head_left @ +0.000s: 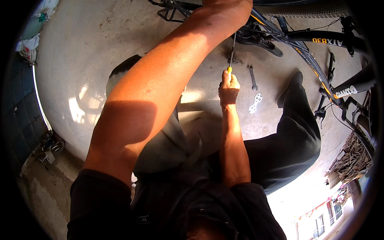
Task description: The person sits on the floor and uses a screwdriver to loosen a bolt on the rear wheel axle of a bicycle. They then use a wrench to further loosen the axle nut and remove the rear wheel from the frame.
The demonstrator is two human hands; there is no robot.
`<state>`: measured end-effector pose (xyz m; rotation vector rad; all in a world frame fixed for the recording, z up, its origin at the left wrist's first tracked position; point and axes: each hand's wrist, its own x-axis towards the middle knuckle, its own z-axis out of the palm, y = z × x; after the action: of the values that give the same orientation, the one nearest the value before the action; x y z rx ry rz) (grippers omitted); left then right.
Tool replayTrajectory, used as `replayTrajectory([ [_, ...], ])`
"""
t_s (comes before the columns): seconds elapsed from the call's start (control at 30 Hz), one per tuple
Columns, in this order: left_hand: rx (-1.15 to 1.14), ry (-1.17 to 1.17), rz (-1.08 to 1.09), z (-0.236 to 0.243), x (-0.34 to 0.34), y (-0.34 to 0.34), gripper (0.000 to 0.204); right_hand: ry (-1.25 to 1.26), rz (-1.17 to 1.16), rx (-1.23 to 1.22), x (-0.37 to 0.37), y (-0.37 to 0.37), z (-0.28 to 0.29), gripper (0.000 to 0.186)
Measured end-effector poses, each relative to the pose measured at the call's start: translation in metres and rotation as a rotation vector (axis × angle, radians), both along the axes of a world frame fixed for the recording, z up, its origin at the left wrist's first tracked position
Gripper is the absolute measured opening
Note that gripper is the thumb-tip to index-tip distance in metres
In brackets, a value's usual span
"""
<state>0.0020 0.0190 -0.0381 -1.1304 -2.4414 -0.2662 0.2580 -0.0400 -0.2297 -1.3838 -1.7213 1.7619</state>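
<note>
My left arm crosses the view to my left hand (234,10) at the top edge, by the black bicycle frame (304,56); its fingers are out of sight. My right hand (229,89) is closed round the yellow handle of a screwdriver (232,50), whose long thin shaft points up into the dark parts around the crank (250,34) of the overturned-looking bicycle. Where the tip rests is hidden. On the concrete floor (64,60) to the right of that hand lie an open-ended wrench (253,78) and a flat silver multi-hole spanner (255,103).
My bent legs in dark trousers (296,132) surround the work area. Bicycle tyre (304,10) and handlebar parts (330,68) fill the upper right. A pile of dry sticks (346,160) is at the right, small clutter (52,146) and dark tiles (20,108) at the left.
</note>
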Motion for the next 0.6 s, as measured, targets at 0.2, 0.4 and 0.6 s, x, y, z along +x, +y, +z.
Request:
replayTrajectory([
  [0.2, -0.022, -0.026, 0.017, 0.0, -0.001, 0.002, 0.018, -0.005, 0.012, -0.031, -0.002, 0.002, 0.008, 0.036],
  [0.4, 0.042, 0.015, -0.018, 0.003, 0.003, -0.001, 0.017, -0.278, -0.07, 0.424, -0.008, -0.008, 0.025, 0.034],
  [0.6, 0.018, -0.029, -0.006, 0.006, 0.003, -0.001, 0.016, -0.163, -0.008, 0.307, -0.01, -0.006, 0.023, 0.033],
])
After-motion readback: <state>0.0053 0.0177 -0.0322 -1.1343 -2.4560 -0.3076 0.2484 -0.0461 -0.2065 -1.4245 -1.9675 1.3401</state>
